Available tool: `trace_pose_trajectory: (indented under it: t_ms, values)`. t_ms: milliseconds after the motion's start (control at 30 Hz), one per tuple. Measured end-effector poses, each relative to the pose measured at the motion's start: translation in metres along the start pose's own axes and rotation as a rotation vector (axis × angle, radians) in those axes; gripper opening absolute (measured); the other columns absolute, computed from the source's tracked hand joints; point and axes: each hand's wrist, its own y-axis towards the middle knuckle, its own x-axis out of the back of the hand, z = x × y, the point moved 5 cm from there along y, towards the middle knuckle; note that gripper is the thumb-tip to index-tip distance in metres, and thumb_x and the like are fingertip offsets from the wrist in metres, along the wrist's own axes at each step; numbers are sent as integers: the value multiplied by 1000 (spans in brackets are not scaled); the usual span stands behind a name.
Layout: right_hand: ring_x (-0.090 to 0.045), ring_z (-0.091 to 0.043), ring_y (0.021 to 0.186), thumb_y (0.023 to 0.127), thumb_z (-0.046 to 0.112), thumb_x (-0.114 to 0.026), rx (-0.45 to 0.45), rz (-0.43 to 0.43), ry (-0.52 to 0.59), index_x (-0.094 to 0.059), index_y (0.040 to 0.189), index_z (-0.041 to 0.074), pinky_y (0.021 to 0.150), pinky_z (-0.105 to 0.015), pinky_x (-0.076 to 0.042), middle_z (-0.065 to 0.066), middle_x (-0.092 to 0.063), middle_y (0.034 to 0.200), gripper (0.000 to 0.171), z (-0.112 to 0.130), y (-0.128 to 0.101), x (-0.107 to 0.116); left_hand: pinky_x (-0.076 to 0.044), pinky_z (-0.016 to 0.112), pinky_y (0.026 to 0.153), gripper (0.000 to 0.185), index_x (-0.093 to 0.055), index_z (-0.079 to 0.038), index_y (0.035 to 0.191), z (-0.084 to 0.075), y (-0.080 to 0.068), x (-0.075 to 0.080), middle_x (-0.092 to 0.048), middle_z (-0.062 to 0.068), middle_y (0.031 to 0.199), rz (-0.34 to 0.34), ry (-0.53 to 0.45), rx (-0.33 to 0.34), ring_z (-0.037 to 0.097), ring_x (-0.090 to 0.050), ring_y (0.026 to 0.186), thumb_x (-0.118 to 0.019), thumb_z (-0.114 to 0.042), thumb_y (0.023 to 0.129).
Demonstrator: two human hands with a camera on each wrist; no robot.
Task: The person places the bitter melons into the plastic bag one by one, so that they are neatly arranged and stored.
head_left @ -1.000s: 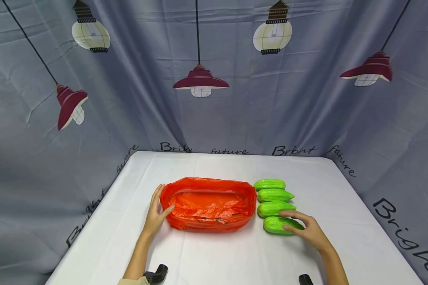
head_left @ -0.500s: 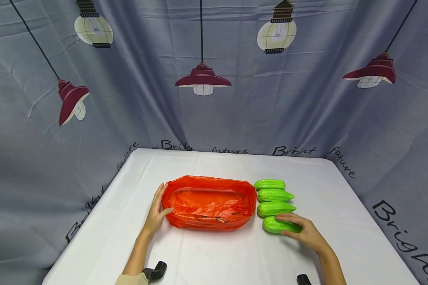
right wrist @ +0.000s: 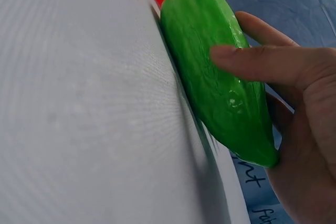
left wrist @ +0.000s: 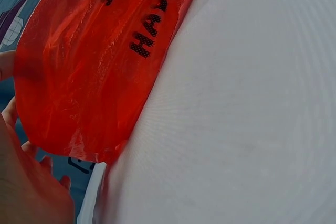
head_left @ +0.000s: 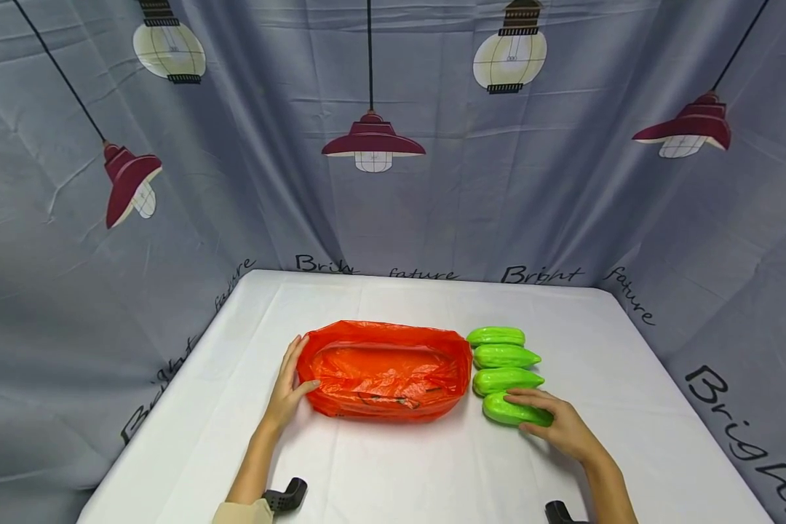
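Observation:
A red plastic bag (head_left: 393, 411), spread wide with its mouth facing up, sits mid-table. My left hand (head_left: 283, 399) rests along the bag's left end, fingers extended and spread, thumb over the near-left rim. Black printed letters show on the bag's side (left wrist: 105, 77) in the left wrist view. To the right, my right hand (head_left: 563, 426) holds the nearest green cucumber (head_left: 511, 410) between thumb and fingers. The right wrist view shows the thumb across this plump cucumber (right wrist: 205, 40), with other fingers behind it, partly hidden. It lies at the tabletop.
Several cucumbers form a column beside the bag's right end, including a middle one (head_left: 506, 380) and the farthest one (head_left: 495, 336). A white cloth covers the table (head_left: 393, 473). Behind it hangs a grey-blue curtain (head_left: 393, 218) printed with lamps and lettering.
My right hand has moved slightly left and closed in around the nearest cucumber. The left hand stays at the bag's end. The whole head view has shifted a little.

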Motion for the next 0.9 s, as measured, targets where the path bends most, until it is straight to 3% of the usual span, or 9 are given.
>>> trace_pose_trajectory:
  t_ms: [200,367,700,900]
  values:
    - [-45,-12,119,70,5,-77,34,0,-22,-65,117,14,94,-5,-21,-6,-58,122,49,-17,-1,-2,-7,61,104,72,-25,0,144,1,0,0,-10,17,151,3,-6,11,36,-7,137,-57,6,80]
    - [-43,-3,118,71,8,-76,35,12,-5,-65,117,16,94,-6,-23,-5,-59,122,48,-16,-1,-2,-7,61,104,71,-25,1,144,1,0,-1,-10,17,151,10,-7,3,36,-6,137,-56,7,80]
    - [-47,-7,118,72,9,-76,50,19,62,-65,117,10,95,-7,-25,-6,-62,117,46,-5,-1,-2,-6,62,104,71,-25,2,143,2,-1,-1,-10,19,150,22,10,-16,37,-8,136,-56,7,80]
    - [-49,-1,112,74,14,-76,-3,19,99,-65,118,10,86,-20,-44,-3,-63,117,45,6,4,-1,-6,61,104,70,-25,2,143,0,0,-1,-10,18,150,23,12,-9,37,-8,136,-56,7,80]
